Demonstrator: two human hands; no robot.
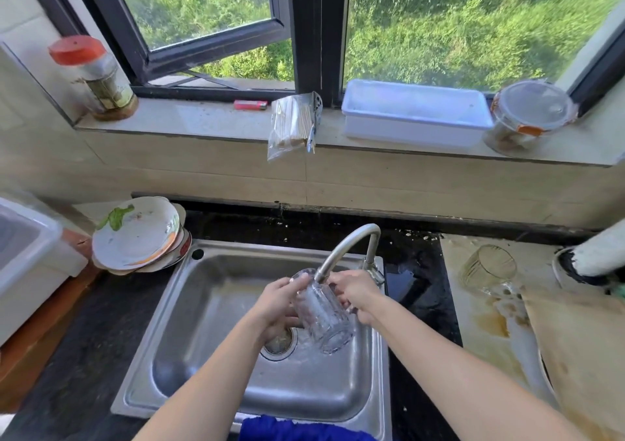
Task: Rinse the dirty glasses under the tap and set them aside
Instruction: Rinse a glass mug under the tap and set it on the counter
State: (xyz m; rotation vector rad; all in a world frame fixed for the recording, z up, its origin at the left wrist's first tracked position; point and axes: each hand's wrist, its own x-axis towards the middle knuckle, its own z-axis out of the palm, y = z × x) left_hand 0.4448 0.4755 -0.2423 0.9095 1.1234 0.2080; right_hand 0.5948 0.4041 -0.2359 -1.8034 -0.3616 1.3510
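I hold the clear ribbed drinking glass (323,312) in both hands over the stainless steel sink (203,305), just below the middle of the frame. My left hand (277,308) wraps its left side, fingers (287,283) curled up near the rim. My right hand (355,293) grips the opposite side, its fingers (338,280) bent around the glass close to the mouth. The glass is tilted, with its mouth up against the end of the curved steel tap (351,241) and its thick base angled down toward the lower right, above the round drain (279,339).

At the right of the frame a second, yellowish glass (487,268) sits on a stained pale board, well apart from the sink; I cannot tell whether it stands straight. To the left of the sink, a stack of white plates (135,234) rests on the dark table (84,356).

Along the windowsill at the top are a jar with a red lid (98,75), a pink lighter (250,104), a clear bag of wooden sticks (291,122), a white rectangular plastic box (416,112) and a round lidded container (527,116). A blue cloth (297,430) shows at the bottom edge.
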